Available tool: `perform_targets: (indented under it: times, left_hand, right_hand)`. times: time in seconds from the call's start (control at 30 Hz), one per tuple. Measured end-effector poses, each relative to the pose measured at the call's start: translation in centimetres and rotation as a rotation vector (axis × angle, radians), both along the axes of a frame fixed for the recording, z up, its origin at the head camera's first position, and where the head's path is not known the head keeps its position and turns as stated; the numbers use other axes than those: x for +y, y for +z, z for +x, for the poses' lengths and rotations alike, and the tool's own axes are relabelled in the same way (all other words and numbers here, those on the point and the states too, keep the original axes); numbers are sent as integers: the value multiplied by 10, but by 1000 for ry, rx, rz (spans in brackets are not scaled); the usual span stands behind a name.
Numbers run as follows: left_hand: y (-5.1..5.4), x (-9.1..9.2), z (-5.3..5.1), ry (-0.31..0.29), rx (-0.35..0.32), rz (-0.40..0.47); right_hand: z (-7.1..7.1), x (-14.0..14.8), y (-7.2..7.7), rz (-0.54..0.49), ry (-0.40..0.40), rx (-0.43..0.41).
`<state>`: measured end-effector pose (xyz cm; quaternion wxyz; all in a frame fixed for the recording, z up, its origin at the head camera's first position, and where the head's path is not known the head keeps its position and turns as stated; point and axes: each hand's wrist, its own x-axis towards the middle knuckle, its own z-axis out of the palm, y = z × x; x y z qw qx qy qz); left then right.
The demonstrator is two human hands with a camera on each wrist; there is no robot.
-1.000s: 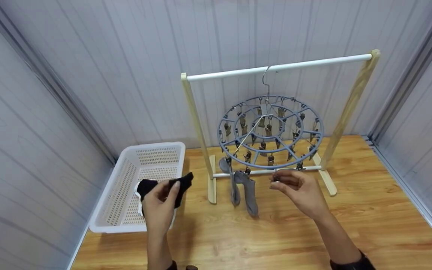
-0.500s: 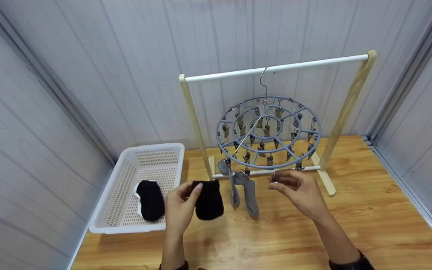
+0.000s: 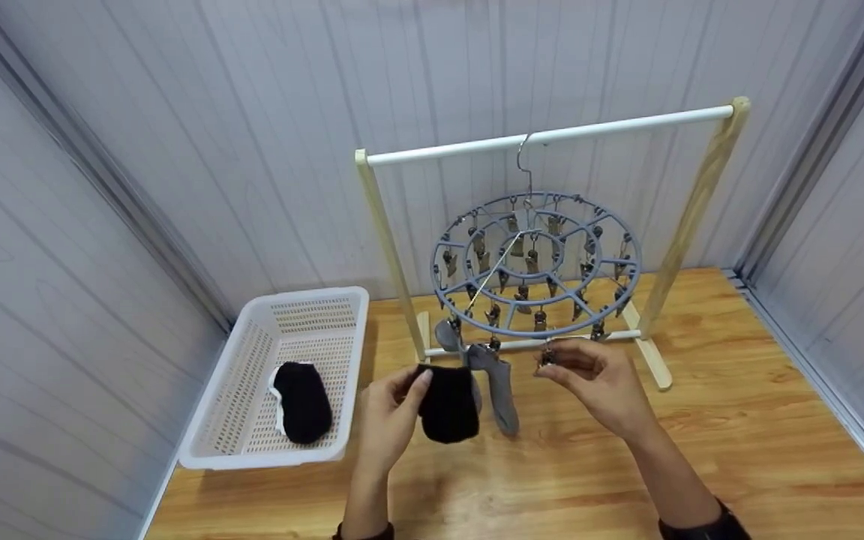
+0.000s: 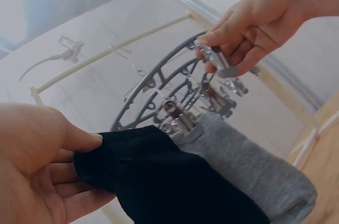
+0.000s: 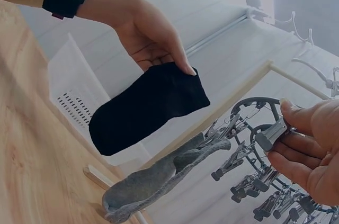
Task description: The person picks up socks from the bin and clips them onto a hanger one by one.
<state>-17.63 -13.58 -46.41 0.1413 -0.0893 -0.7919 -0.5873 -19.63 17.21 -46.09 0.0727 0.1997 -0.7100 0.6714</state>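
Note:
A black sock [image 3: 450, 405] hangs by its cuff from my left hand [image 3: 391, 416], pinched between thumb and fingers. My right hand [image 3: 597, 382] pinches a metal clip [image 5: 273, 133] that dangles from the front rim of the round grey drying hanger [image 3: 507, 331]. Between the hands, slightly left, a grey sock [image 3: 502, 394] is clipped to the hanger, partly behind the black sock. A second grey sock [image 3: 447, 335] hangs from a clip just left of it, its lower part mostly hidden. The black sock and the clip in my right hand are apart.
A white perforated basket [image 3: 207, 409] stands at the left, with another black sock [image 3: 304, 405] and something white [image 3: 279, 427] under it. The hanger hooks over the white bar [image 3: 642, 124] of a wooden-sided rack [image 3: 691, 217]. Several other clips hang around the rings.
My left hand has carried the black sock out from over the basket, rightward to in front of the grey socks. My right hand has stayed at the clip.

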Motion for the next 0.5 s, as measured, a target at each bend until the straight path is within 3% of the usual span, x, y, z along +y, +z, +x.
perform_targets:
  times: [0.13, 0.3, 0.5]
  left_hand:
    - [-2, 7, 0, -67, 19, -25]
    - [-4, 17, 0, -127, -5, -3]
    - [-6, 29, 1, -149, -19, 10]
  right_hand:
    - [0, 0, -1, 6, 13, -16]
    - [2, -2, -1, 24, -1, -40]
    - [4, -7, -1, 37, 4, -54]
